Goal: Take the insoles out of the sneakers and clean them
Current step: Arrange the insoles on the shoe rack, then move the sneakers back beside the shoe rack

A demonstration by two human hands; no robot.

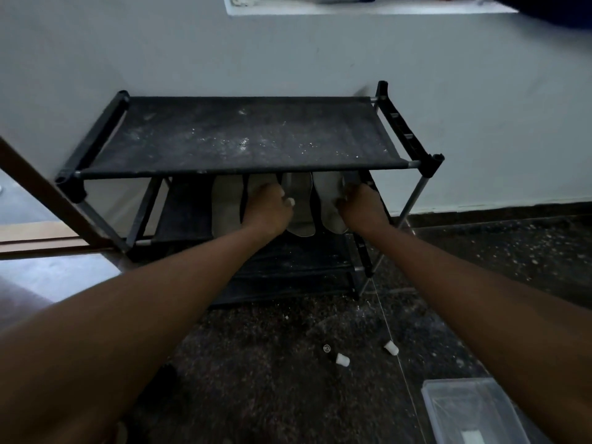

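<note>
Dusty rack (243, 139) against the wall (192, 59), centre frame, carries four insoles (301, 219) on its second shelf (184, 216); left grip (267, 208) and right grip (362, 208) each clench one.

1. Single head-worn wide-angle view, looking forward and down from above the person's outstretched arms.
2. It faces the shoe rack (256, 136) against the wall (288, 52), close; left hand (266, 207) and right hand (362, 207) sit mid-frame.
</note>
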